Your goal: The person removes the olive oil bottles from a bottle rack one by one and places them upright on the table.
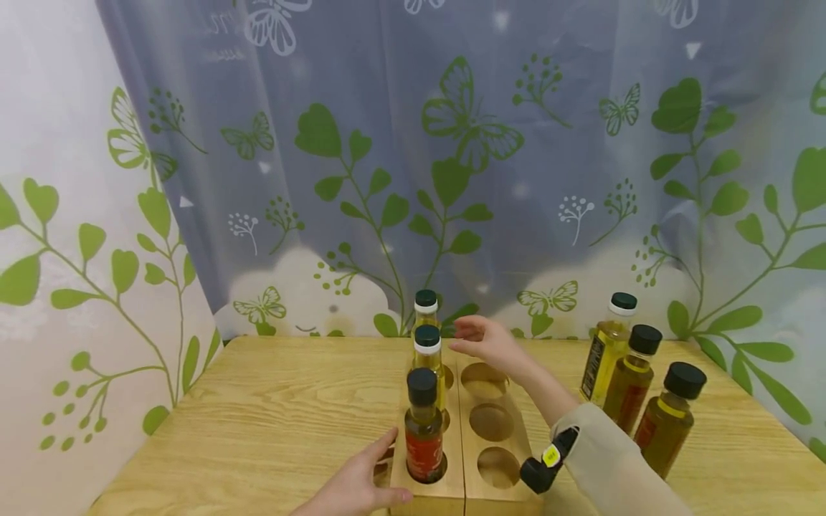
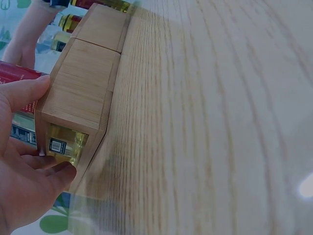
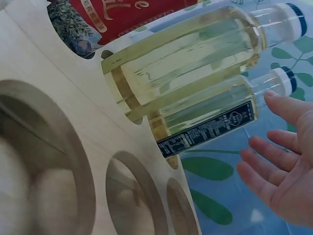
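Note:
My left hand (image 1: 361,480) grips the near left corner of a wooden bottle rack (image 1: 454,473). In the left wrist view its thumb lies on the rack's edge, with the other fingers bent at the side opening. Three bottles fill the rack's left row: a red-labelled oil bottle (image 1: 424,448) in front, then a pale oil bottle (image 1: 429,358), then another pale oil bottle (image 1: 425,307) at the back. Beside the rearmost bottle's cap hovers my right hand (image 1: 487,344), fingers spread and holding nothing. The right wrist view shows its thumb (image 3: 281,105) close to that cap; whether they touch I cannot tell.
Three round holes, including the front one (image 1: 498,467), line the rack's right row. To the right on the wooden table (image 1: 290,401) stand a yellow oil bottle (image 1: 606,351) and two black-capped oil bottles, the nearer one (image 1: 667,423) closest to my right sleeve. A patterned curtain (image 1: 387,179) hangs behind.

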`<state>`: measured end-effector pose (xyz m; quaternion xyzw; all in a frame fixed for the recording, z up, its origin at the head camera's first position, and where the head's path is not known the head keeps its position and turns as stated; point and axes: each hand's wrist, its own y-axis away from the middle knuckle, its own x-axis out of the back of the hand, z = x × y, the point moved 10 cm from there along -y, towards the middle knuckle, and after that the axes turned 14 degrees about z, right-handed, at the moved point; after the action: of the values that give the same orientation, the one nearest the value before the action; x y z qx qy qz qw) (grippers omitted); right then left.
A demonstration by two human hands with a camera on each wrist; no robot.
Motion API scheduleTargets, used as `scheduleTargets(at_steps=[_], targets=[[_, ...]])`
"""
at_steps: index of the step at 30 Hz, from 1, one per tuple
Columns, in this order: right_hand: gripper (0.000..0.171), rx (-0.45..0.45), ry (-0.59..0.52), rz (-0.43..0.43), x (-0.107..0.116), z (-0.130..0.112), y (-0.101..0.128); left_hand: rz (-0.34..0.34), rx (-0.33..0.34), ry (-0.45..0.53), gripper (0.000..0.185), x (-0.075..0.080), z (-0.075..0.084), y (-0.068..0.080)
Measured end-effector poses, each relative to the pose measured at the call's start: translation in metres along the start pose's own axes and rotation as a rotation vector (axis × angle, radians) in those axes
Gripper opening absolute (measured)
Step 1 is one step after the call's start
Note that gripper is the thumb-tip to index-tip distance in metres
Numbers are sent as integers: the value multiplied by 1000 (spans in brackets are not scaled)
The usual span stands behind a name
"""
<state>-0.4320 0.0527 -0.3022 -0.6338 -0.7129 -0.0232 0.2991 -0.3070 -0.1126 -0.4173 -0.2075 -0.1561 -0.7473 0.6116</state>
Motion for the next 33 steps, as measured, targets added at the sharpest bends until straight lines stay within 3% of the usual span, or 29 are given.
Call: scheduleTargets(at_steps=[21,33], targets=[[46,12,-27,-17,-37,9,-13,-7,-3,12,89,-2,-1,-1],[41,5,84,10,-44,13,-18,-11,10,8,88,-2,-1,0]])
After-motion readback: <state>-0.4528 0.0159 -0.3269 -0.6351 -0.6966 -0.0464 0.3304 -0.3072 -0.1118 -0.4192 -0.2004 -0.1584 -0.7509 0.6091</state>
